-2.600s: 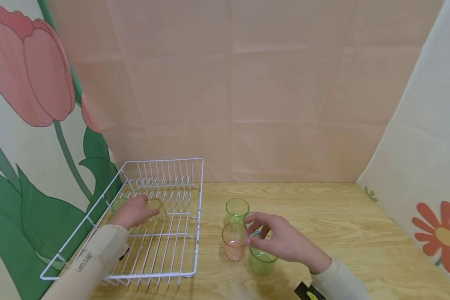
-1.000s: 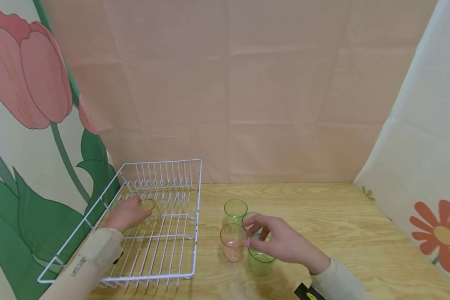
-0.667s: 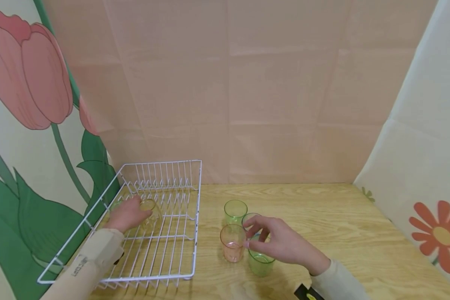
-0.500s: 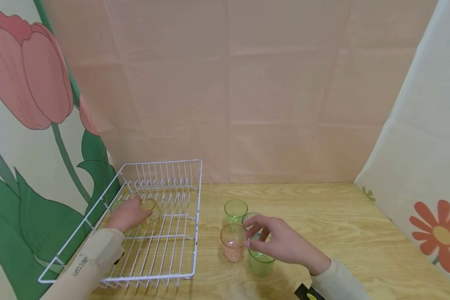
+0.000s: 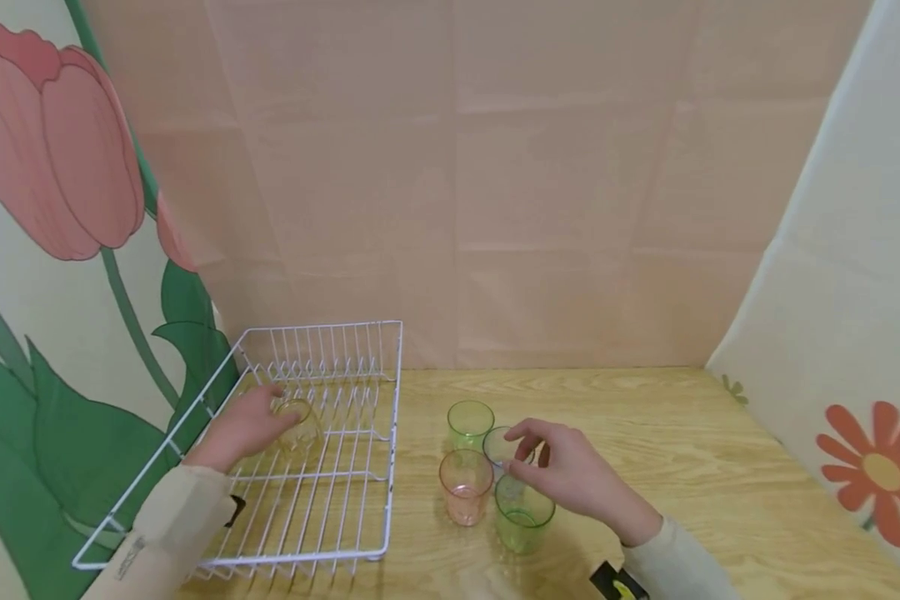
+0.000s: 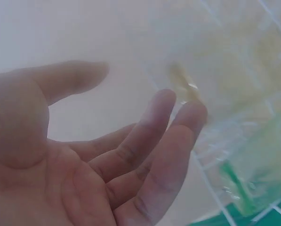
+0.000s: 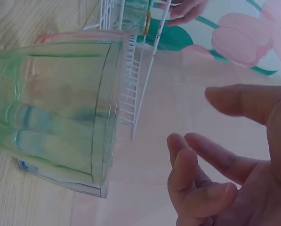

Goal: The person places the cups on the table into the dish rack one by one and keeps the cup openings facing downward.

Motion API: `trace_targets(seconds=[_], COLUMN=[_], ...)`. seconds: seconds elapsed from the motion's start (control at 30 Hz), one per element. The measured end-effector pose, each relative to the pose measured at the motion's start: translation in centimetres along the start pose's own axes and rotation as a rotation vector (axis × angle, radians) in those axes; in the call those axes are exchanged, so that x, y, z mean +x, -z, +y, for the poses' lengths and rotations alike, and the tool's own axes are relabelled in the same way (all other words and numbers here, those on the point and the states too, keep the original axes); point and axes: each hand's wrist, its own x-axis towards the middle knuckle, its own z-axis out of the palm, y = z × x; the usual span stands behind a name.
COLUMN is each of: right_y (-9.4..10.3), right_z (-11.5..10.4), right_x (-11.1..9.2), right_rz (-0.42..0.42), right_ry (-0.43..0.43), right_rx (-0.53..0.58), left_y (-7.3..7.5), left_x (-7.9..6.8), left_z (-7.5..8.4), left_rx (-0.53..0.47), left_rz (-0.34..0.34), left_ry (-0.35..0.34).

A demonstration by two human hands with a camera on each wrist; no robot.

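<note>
My left hand (image 5: 243, 425) is over the rack beside a yellow glass (image 5: 300, 435), its thumb and fingers spread and holding nothing. In the left wrist view a gap shows between thumb and fingertips, with the yellow rim (image 6: 182, 80) beyond and a green glass (image 6: 244, 188) close by; the head view hides that green glass behind the hand. My right hand (image 5: 570, 471), fingers loosely bent and holding nothing, hovers over a bluish clear glass (image 5: 498, 450) and a green glass (image 5: 525, 521). Left of these stand a pink glass (image 5: 467, 492) and a light green glass (image 5: 470, 423), all upright.
The white wire dish rack (image 5: 386, 500) stands at left on the wood-patterned table (image 5: 630, 417), its raised rim around the left hand's area. A pink-beige backdrop (image 5: 450, 183) rises behind, with a tulip-print sheet (image 5: 90, 158) at left and a flower-print sheet (image 5: 855, 292) at right.
My left hand has let go of the yellow glass and drawn back a little to the left. My right hand has risen slightly, showing more of the bluish glass.
</note>
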Motion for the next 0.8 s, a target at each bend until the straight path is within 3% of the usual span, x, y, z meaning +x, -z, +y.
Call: trace_targets(seconds=[0.2, 0.37, 0.5, 0.7, 0.8], right_y=[0.2, 0.1, -0.1, -0.4, -0.4], right_z=[0.4, 0.7, 1.0, 1.8, 2.1], right_x=[0.3, 0.4, 0.4, 0.5, 0.4], right_rz=[0.035, 0.045, 0.045, 0.026, -0.004], right_ry=[-0.065, -0.106, -0.13, -0.15, -0.159], right_rx=[-0.015, -0.035, -0.05, -0.118, -0.133], left_y=[-0.3, -1.1, -2.1, -3.6, -4.3], left_x=[-2.2, -4.5, -5.7, -6.6, -7.0], left_z=[3.4, 6.1, 7.9, 10.1, 11.1], left_rx=[0.009, -0.064, -0.09, -0.114, -0.104], left_rz=[-0.008, -0.018, 0.057, 0.259, 0.281], left_ry=[-0.056, -0.099, -0.161, -0.305, -0.35])
